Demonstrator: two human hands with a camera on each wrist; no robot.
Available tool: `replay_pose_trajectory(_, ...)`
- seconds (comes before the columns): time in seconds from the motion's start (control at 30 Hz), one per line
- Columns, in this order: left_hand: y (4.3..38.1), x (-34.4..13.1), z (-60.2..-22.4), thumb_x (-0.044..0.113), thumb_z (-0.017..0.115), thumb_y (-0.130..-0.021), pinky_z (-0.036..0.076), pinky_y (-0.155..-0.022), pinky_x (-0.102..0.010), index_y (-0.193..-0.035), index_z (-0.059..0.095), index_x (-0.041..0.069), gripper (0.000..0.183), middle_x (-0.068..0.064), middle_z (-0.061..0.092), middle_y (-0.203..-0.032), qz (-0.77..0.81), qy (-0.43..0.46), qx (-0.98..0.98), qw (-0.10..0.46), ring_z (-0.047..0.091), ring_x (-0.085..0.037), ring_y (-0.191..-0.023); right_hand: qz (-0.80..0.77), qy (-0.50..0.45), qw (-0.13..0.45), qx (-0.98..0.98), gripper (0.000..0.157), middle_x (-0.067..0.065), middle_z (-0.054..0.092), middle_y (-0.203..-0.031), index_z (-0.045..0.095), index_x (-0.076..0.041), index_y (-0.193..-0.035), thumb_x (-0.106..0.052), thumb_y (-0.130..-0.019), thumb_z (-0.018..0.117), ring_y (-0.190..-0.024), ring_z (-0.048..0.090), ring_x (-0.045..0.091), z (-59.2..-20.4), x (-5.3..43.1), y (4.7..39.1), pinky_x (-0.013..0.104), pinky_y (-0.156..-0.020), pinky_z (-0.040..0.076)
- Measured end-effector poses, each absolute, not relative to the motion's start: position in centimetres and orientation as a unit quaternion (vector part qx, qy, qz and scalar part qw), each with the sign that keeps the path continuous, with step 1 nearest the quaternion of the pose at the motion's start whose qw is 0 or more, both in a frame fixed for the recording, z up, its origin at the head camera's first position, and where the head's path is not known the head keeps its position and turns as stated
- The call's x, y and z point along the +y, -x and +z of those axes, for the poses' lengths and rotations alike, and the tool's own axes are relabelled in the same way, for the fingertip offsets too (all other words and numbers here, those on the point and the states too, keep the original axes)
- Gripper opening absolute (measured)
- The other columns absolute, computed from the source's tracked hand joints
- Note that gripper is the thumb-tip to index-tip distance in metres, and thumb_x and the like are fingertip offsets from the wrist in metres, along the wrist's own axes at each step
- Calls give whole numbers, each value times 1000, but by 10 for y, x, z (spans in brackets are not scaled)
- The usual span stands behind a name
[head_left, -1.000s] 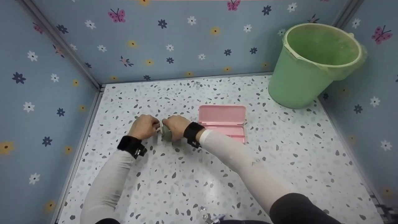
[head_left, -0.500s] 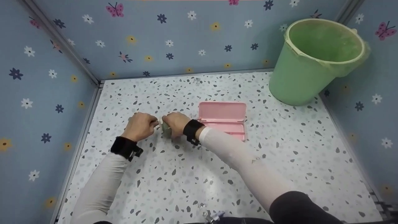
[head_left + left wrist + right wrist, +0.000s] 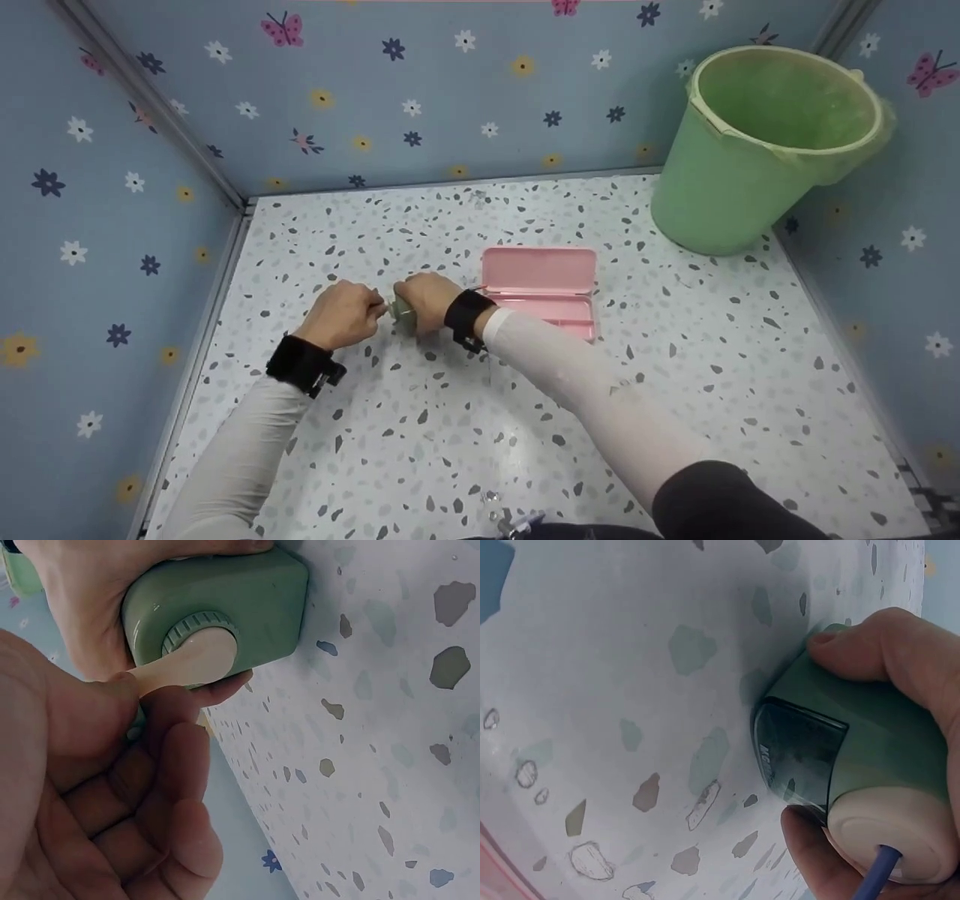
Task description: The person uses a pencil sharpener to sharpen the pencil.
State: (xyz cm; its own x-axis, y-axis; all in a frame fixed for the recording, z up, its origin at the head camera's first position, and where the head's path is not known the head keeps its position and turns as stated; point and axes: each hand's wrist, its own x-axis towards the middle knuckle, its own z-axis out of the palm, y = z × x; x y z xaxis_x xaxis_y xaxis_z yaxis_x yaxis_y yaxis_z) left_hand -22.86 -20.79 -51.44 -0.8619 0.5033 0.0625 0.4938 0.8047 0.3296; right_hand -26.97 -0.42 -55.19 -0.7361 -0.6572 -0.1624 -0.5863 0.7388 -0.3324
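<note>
A green hand-crank pencil sharpener [image 3: 406,318] stands left of the middle of the speckled table. My right hand [image 3: 431,301] grips its body from the right, with the thumb on top in the right wrist view. A blue pencil [image 3: 879,874] sticks out of the cream front disc [image 3: 889,829], beside a dark see-through shavings window [image 3: 802,757]. My left hand [image 3: 343,315] pinches the end of the cream crank [image 3: 206,656] between thumb and forefinger on the opposite side. The crank's knob is mostly hidden by those fingers.
An open pink pencil case [image 3: 538,271] lies right of the sharpener, partly behind my right forearm. A green lined bin [image 3: 720,199] stands at the back right. Patterned panels [image 3: 450,90] enclose the table. Small clear objects [image 3: 491,507] lie at the front edge.
The crank has turned, with my left hand moving round with it and ending slightly lower. My right hand keeps its hold on the sharpener in about the same spot.
</note>
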Motion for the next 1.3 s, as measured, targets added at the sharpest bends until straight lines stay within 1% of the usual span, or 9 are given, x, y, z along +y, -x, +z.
replay_pose_trajectory(0.1, 228, -208, -512, 10, 75, -97, 44, -58, -37, -85, 83, 5, 16, -5, 68, -66, 164, -269, 949, 25, 52, -19, -58, -134, 339, 135, 922, 52, 8, 78, -112, 68, -10, -121, -17, -78, 96, -100, 72, 26, -553, -4, 270, 41, -91, 62)
replay_pose_trajectory(0.23, 224, -206, -513, 9, 76, -94, 39, -55, -31, -75, 81, 7, 20, 1, 63, -61, 190, -268, 942, 71, 48, -13, -54, -143, 336, 137, 921, 51, 7, 77, -111, 68, -11, -120, -15, -77, 96, -98, 71, 25, -554, -3, 270, 40, -90, 61)
replay_pose_trajectory(0.33, 219, -205, -522, 9, 75, -93, 33, -52, -27, -63, 72, 11, 31, 9, 53, -56, 216, -265, 932, 121, 42, -8, -51, -142, 334, 136, 922, 49, 7, 78, -111, 68, -11, -120, -18, -79, 95, -98, 72, 25, -553, -2, 270, 40, -90, 62)
replay_pose_trajectory(0.43, 216, -204, -536, 8, 74, -92, 31, -51, -25, -58, 67, 13, 35, 13, 49, -53, 233, -258, 926, 146, 41, -6, -49, -139, 337, 135, 921, 48, 8, 77, -112, 68, -10, -121, -19, -81, 94, -99, 72, 26, -552, -3, 269, 40, -91, 62)
replay_pose_trajectory(0.67, 223, -204, -556, 9, 75, -94, 37, -50, -26, -70, 79, 5, 25, 8, 61, -54, 243, -214, 927, 186, 47, -9, -49, -147, 338, 128, 921, 49, 10, 78, -111, 69, -9, -119, -19, -80, 96, -100, 73, 28, -553, -2, 269, 42, -91, 62)
replay_pose_trajectory(0.77, 227, -204, -556, 12, 75, -94, 39, -49, -26, -69, 78, 6, 26, 7, 63, -54, 237, -195, 929, 207, 50, -10, -49, -144, 344, 124, 920, 52, 11, 78, -113, 69, -9, -120, -19, -78, 98, -102, 74, 29, -553, -2, 269, 43, -93, 63)
replay_pose_trajectory(1.03, 244, -202, -561, 9, 77, -87, 41, -50, -29, -66, 71, 14, 23, 4, 63, -59, 216, -180, 936, 214, 53, -14, -52, -141, 340, 135, 920, 53, 7, 78, -112, 68, -12, -119, -17, -75, 98, -102, 74, 26, -554, -2, 272, 39, -94, 63)
replay_pose_trajectory(1.17, 256, -206, -566, 7, 74, -84, 42, -53, -31, -71, 76, 12, 14, 0, 70, -67, 194, -175, 946, 192, 55, -18, -57, -141, 345, 137, 918, 52, 8, 78, -112, 67, -12, -119, -19, -77, 97, -102, 74, 26, -555, -2, 273, 40, -93, 62)
replay_pose_trajectory(1.3, 267, -208, -566, 7, 74, -84, 45, -57, -32, -83, 85, 10, 11, -4, 77, -76, 193, -168, 952, 166, 60, -22, -62, -144, 348, 133, 917, 48, 9, 78, -110, 67, -11, -118, -23, -81, 95, -100, 73, 27, -555, -2, 273, 40, -91, 62)
